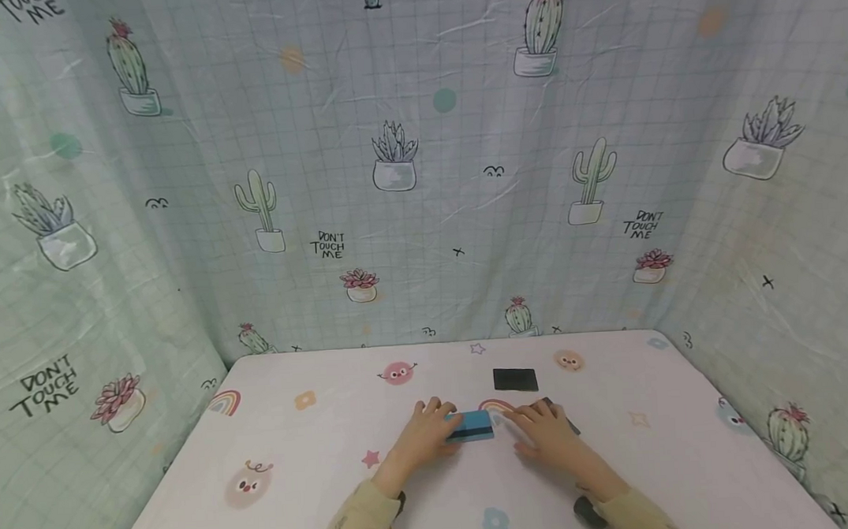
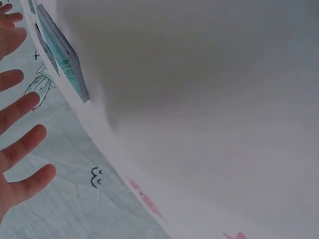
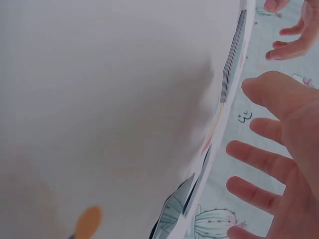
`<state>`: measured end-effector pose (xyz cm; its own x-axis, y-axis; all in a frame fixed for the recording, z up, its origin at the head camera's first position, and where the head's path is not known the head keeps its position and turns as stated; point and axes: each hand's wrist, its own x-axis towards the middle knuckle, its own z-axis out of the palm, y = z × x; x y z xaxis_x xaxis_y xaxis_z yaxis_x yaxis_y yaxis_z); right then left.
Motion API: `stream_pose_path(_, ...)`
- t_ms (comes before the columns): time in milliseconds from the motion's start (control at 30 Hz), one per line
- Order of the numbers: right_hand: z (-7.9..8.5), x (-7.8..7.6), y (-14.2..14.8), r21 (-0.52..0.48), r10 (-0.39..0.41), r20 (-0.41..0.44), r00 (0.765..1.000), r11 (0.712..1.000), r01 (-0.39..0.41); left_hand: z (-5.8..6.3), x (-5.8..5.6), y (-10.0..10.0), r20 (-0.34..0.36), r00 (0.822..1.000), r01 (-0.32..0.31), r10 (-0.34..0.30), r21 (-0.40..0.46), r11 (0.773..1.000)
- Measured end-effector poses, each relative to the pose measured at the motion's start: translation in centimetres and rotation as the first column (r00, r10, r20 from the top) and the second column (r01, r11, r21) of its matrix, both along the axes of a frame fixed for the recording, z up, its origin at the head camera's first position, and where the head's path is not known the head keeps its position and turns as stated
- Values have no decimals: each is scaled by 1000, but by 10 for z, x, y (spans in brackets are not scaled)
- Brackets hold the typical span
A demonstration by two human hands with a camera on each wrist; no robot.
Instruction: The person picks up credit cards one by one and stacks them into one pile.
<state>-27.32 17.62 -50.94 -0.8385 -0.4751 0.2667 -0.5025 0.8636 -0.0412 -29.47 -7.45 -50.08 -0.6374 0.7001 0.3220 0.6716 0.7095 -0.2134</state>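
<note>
A blue stack of cards [image 1: 474, 425] with a black stripe lies flat on the table; its layered edge shows in the left wrist view [image 2: 67, 55] and the right wrist view [image 3: 233, 62]. Over the left end of this stack is my left hand [image 1: 429, 433], fingers spread and relaxed, with a gap between them and the cards in the left wrist view. My right hand [image 1: 548, 439] hovers right of the stack, fingers loosely extended and holding nothing. Partly hidden beneath it lies a dark, flat, glossy thing [image 3: 174, 206], whose kind I cannot tell.
A black flat rectangle [image 1: 515, 380] lies farther back on the white table [image 1: 319, 458], which is printed with cartoon figures. A cactus-print curtain [image 1: 436, 217] stands behind the table and along both sides. Dark straps [image 1: 589, 513] sit at the wrists.
</note>
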Motion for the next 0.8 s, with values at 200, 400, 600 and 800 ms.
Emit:
stream_pose_path(200, 0, 6, 5, 12, -39, -18, 999, 999, 39, 4, 7, 6, -33, 999, 28, -27, 25, 999)
stream_pose_path(400, -1, 12, 12, 15, -86, 32, 996, 996, 86, 8, 12, 14, -56, 997, 49, -47, 30, 998)
stream_pose_path(600, 0, 16, 22, 15, -128, 45, 991, 992, 127, 9, 14, 23, -74, 995, 67, -64, 31, 997)
stream_pose_path(800, 2, 21, 30, -1, -176, 68, 982, 984, 177, 9, 13, 35, -51, 996, 67, -66, 20, 998)
